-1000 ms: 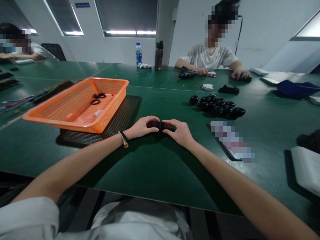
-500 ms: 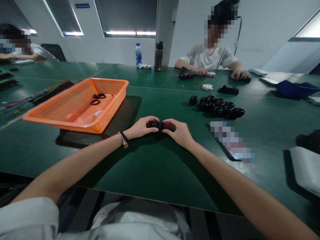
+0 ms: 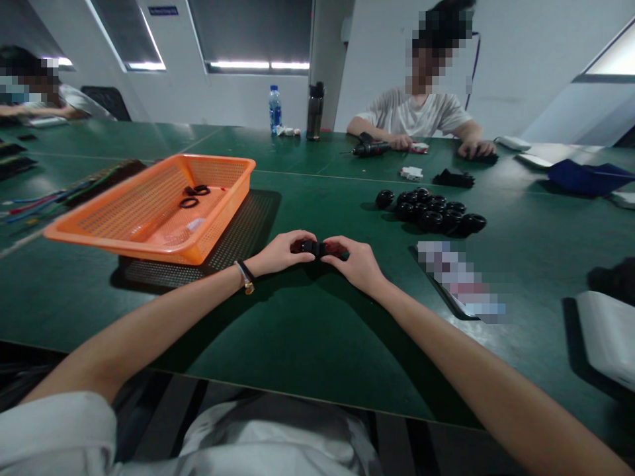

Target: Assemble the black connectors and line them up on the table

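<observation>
Between my two hands, low over the green table (image 3: 297, 330), is a small black cylindrical part (image 3: 313, 248). My left hand (image 3: 285, 252) is closed round its left end, thumb below and fingers above. The fingers of my right hand (image 3: 354, 261) grip the right end in the same way. Much of the part is hidden by the fingers, so its exact kind cannot be made out. Beyond my right hand lies a cluster of rounded black parts (image 3: 430, 213) with glossy surfaces.
An orange basket (image 3: 223, 221) holding a few black rings stands left. A phone (image 3: 459, 281) and a white case (image 3: 608, 334) lie right. Farther back are a power drill (image 3: 370, 147), a water bottle (image 3: 274, 111), a dark flask (image 3: 315, 112) and a person (image 3: 414, 116) seated opposite.
</observation>
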Demonstrator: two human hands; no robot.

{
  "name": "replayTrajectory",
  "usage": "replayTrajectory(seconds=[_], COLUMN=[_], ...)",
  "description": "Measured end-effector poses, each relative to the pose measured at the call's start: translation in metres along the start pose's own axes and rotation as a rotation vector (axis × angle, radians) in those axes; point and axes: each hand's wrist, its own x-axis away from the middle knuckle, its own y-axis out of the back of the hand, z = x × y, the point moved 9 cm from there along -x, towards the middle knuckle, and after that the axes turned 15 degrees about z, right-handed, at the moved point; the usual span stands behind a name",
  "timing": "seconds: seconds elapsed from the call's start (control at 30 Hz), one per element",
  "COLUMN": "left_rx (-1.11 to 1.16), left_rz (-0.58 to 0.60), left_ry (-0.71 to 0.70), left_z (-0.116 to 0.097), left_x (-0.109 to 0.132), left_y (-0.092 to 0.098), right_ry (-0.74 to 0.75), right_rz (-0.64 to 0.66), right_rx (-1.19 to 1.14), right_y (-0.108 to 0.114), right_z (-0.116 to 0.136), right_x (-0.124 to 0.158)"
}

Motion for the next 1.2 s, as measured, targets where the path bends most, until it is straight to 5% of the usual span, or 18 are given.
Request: replayTrajectory(seconds=[1.2], left_rx=[-0.035], left_rz=[0.003], left_ry=[-0.011], left_z=[-0.0018], left_x=[-0.0006], left_y=[-0.0004], right_ry=[0.016], right_rz=[0.026], right_rx=[0.01], right_y=[-0.0013], right_z=[0.0043], right_x=[-0.0002])
